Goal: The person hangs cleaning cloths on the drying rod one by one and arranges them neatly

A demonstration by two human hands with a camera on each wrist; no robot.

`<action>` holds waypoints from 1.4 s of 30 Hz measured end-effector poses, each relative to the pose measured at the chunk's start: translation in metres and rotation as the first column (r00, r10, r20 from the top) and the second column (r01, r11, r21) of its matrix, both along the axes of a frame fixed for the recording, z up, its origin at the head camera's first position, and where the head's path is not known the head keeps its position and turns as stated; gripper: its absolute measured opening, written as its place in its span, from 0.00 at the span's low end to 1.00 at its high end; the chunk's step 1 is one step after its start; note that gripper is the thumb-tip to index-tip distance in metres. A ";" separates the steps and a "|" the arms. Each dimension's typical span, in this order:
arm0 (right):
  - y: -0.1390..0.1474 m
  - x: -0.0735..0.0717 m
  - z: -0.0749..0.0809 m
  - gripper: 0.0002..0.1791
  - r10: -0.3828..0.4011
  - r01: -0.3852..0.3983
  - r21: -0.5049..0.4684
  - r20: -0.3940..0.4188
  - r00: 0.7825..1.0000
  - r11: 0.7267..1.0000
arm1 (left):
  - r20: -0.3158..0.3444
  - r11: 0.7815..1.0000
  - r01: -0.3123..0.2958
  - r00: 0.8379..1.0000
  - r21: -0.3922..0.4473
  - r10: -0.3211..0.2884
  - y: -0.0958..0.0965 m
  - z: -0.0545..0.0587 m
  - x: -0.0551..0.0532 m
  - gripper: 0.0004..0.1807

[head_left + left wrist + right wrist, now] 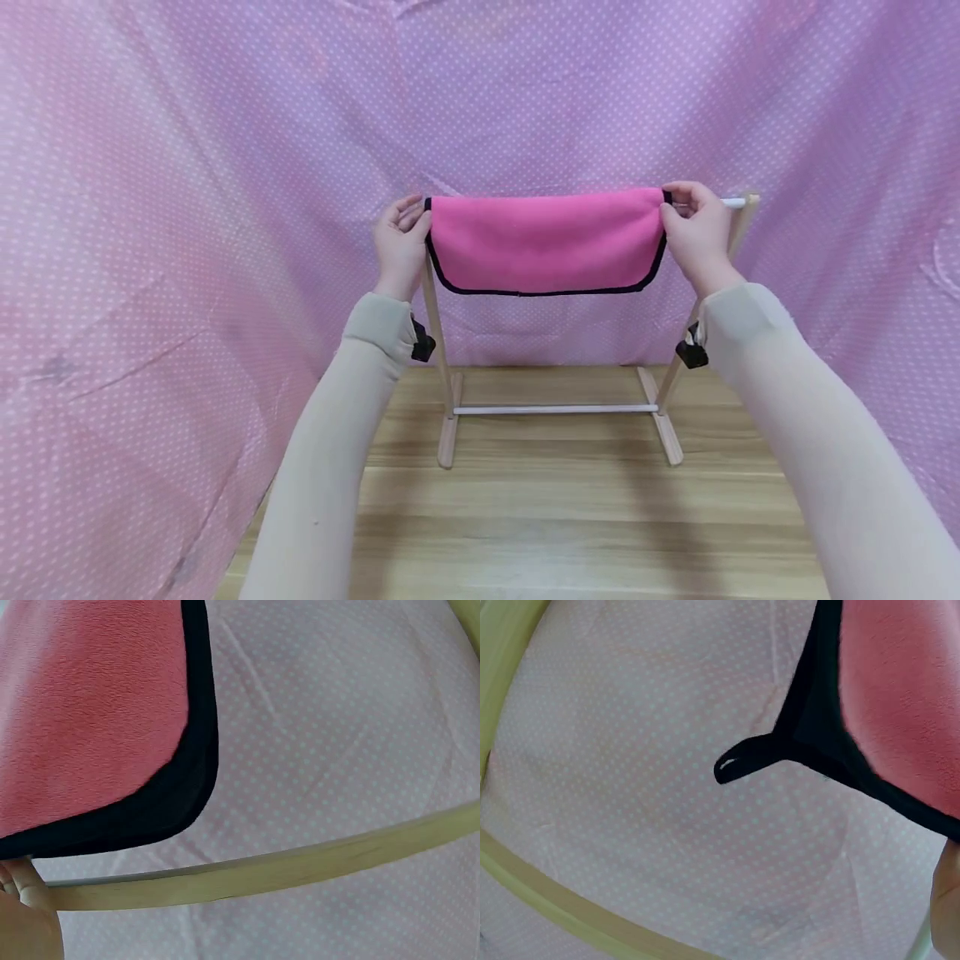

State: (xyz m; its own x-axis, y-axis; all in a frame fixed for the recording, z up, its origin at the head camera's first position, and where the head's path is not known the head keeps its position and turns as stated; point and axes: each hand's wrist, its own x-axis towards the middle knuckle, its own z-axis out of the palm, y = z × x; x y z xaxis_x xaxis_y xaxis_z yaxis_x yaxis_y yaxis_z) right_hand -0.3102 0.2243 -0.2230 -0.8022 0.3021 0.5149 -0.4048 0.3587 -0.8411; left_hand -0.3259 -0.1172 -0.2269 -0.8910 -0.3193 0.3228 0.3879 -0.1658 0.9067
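A pink towel with black edging hangs folded over the top bar of a wooden rack, its lower edge level with rounded corners. My left hand pinches its left edge near the fold. At the opposite edge, my right hand pinches the towel between thumb and fingers. The white top bar shows only at the right end; the cloth covers the rest. In the right wrist view a small black hanging loop sticks out from the towel's corner.
The rack's left upright and right upright stand on wooden feet, joined by a white lower rod. Below is a wood-grain surface. Pink dotted cloth surrounds the back and sides.
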 end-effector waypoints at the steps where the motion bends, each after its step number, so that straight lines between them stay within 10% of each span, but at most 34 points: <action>1: 0.001 0.000 -0.003 0.14 0.000 -0.001 0.008 0.004 1.000 1.000 | 0.018 1.000 0.000 1.000 -0.023 0.000 0.000 -0.002 0.001 0.17; 15: 0.006 0.004 -0.027 0.11 0.051 -0.052 0.021 0.032 0.998 0.998 | -0.074 0.945 -0.014 0.997 -0.326 -0.011 -0.008 -0.023 0.001 0.17; 35: 0.008 0.009 -0.025 0.17 0.053 -0.057 0.075 0.064 0.997 0.996 | -0.106 0.945 -0.028 0.994 -0.325 -0.007 -0.006 -0.024 0.001 0.18; 42: 0.010 0.007 -0.037 0.14 0.065 -0.069 0.056 0.079 0.995 0.996 | -0.071 0.940 -0.016 0.997 -0.340 -0.009 0.000 -0.013 0.018 0.18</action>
